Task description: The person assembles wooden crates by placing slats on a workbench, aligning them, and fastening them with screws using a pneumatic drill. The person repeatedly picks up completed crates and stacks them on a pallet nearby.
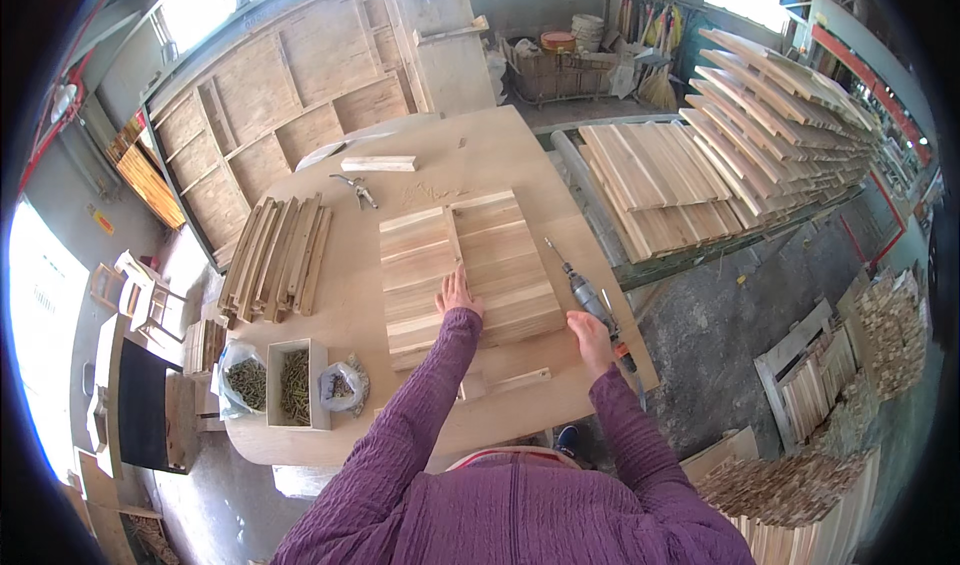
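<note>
Left of the panel, a plastic bag [246, 383] of small brownish pieces sits near the table's edge, with wooden strips [277, 260] lying side by side beyond it. A box [318, 385] and a smaller bag [344, 387] come next; beyond the panel's far left corner lie a metal tool [358, 191] and a wood block [378, 164]. The wooden panel [510, 275] lies flat on the table [505, 150]. The left hand [459, 297] rests on it, fingers extended, at a narrow strip [451, 233]. At its near right corner is the right hand [590, 339], fingers curled; whether it grips cannot be told. Right of the panel lies a drill [590, 298].
</note>
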Demonstrator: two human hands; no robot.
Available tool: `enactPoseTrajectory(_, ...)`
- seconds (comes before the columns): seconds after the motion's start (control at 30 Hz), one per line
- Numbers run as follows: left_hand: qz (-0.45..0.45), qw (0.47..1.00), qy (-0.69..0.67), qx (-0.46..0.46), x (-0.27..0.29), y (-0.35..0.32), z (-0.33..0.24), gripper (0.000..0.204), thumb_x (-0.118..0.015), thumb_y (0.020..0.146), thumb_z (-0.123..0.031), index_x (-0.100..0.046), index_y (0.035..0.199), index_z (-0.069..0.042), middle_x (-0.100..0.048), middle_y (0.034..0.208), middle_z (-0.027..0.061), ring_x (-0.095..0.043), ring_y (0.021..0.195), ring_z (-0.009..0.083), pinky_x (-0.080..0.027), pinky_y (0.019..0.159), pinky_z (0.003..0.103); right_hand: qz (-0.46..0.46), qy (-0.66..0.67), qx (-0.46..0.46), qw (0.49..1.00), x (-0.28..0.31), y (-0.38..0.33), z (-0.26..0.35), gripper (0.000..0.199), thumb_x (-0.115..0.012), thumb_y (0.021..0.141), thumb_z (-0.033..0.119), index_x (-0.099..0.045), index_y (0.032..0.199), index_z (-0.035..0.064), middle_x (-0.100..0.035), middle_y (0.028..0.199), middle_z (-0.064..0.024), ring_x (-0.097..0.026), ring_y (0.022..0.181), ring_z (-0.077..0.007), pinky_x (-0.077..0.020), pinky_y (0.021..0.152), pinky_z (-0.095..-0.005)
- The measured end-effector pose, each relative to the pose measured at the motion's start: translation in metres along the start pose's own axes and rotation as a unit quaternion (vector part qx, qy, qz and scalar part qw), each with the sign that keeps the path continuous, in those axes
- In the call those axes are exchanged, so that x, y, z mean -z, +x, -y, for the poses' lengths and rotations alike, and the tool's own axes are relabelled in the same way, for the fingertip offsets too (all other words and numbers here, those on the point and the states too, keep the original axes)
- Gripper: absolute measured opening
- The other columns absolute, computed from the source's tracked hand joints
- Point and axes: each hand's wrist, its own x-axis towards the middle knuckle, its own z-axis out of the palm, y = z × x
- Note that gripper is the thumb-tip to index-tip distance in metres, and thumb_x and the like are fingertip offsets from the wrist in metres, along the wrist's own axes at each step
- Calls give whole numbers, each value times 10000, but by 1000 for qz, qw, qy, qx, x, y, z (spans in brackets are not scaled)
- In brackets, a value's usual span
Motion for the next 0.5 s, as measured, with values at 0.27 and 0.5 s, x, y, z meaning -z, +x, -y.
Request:
enactPoseTrajectory(0.27, -14, 995, -100, -6, 7, 12, 21, 773, -543, 614, -36, -335, 1312, -293, -488, 1246, 65, -411, 1196, 199, -131, 1033, 471, -12, 44, -71, 996, 24, -19, 12, 359, -518, 846, 317, -545, 1090, 55, -573, 1030, -36, -529, 942, -131, -420, 752, -278)
enactPoseTrajectory(0.5, 69, 883, -461, -52, 80, 11, 25, 821, -471, 635, 112, -246, 1376, -162, -581, 994, 141, -569, 708, 165, -478, 572, 243, 87, 332, -151, 927, -2, 5, 45, 544, -403, 884, 461, -413, 1222, 34, -515, 1176, -120, -518, 1046, -222, -419, 831, -352)
